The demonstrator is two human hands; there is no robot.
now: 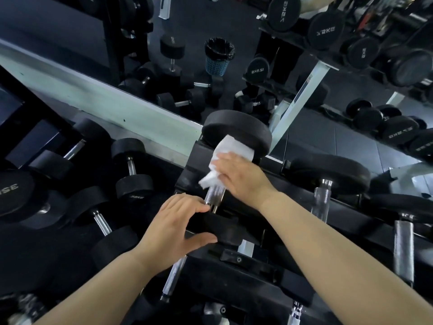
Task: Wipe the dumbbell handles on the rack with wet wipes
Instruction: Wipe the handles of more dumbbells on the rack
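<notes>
Starting closest to us, we see the left hand (180,228) curved round the near head (212,227) of a dumbbell (215,199), thumb on the near side and fingers over the top of that matte black rubber disc. The dumbbell lies across the black metal rack (269,285). Just beyond the near head, its steel handle (212,193) shows bright, with a fine knurled grain. Farther along, the right hand (243,177) wraps a white, crumpled wet wipe (221,158) round the bar, fingers bent over it, a loose corner hanging left. Beyond the wipe sits the far head (236,131), thick, smooth and round. Right of the dumbbell a second dumbbell (328,172) rests on the same rack, its handle glossy. Left of it and lower lie more round-headed dumbbells (131,170). Past the far head, a mirror (199,19) reflects a blue mesh bin (219,59) lined in black.
</notes>
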